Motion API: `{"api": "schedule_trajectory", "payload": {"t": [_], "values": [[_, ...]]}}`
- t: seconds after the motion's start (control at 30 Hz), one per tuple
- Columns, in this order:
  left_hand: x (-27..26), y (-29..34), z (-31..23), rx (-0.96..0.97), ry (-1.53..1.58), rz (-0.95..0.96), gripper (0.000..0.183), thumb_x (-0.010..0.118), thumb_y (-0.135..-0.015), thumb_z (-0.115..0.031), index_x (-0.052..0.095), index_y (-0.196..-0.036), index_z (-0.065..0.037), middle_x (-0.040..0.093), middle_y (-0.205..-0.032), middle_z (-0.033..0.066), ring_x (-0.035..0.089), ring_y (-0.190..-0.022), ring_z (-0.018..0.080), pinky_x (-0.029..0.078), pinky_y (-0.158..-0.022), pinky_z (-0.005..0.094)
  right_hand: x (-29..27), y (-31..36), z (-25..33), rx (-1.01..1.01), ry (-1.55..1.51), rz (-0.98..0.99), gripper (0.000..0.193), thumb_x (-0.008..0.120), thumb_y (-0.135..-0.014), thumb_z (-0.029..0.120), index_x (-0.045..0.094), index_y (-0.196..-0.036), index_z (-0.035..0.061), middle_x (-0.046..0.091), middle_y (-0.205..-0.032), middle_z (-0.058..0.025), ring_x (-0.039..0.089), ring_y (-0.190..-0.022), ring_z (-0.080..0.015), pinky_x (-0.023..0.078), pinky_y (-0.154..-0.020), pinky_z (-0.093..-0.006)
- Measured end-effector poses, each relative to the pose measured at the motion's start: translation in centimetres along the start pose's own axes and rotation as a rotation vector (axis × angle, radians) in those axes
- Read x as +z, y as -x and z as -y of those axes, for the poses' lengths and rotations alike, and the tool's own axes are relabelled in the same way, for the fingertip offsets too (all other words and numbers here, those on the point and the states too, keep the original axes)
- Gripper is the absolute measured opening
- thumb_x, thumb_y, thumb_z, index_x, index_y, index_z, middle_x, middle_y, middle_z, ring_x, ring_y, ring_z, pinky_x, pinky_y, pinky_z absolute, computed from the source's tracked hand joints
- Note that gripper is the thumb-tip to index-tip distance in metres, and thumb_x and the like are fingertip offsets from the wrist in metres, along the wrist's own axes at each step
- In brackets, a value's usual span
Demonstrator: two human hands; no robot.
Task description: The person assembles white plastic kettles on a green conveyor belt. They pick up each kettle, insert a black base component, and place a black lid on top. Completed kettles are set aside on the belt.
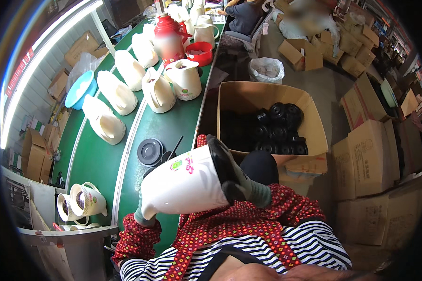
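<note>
A white vacuum jug (183,185) with a pink and green print lies tilted on its side in front of my body. Round its base end, my gloved right hand (227,173) is closed, with the dark-coated fingers against the bottom. My gloved left hand (143,213) supports the spout end; most of its fingers are hidden behind the jug. Just beyond the jug, a black round lid (150,151) rests on the green table (143,180). Beside the lid are a thin black stick-shaped piece (176,147) and another dark part, partly covered by the jug.
Several white jugs (158,91) stand or lie along the table, near a red thermos (168,40), a red bowl (199,54) and a blue basin (81,90). At right, a cardboard box (272,91) holds black round parts. A person (244,18) sits at the far end.
</note>
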State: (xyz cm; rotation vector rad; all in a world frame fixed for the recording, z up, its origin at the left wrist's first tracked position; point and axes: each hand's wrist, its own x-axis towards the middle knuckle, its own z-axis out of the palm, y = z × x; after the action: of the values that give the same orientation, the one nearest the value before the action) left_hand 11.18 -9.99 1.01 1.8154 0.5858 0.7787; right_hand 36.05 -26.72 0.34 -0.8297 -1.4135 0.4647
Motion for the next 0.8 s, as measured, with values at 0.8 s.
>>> {"api": "schedule_trajectory", "payload": {"t": [0.8], "values": [[-0.2,-2.2,-0.4,0.003,0.014,0.031,0.034,0.079,-0.085,-0.012,0.07,-0.116,-0.002,0.067,-0.134,0.0261,0.072,-0.112,0.0355,0.058,-0.098,0.044,-0.7,4.9,-8.6,0.251,-0.514,-0.044,0.062,0.058,-0.107,0.01,0.033,-0.163,0.004,0.045,-0.16,-0.0091,0.045,-0.146,-0.0166,0.033,-0.125,-0.0324]]}}
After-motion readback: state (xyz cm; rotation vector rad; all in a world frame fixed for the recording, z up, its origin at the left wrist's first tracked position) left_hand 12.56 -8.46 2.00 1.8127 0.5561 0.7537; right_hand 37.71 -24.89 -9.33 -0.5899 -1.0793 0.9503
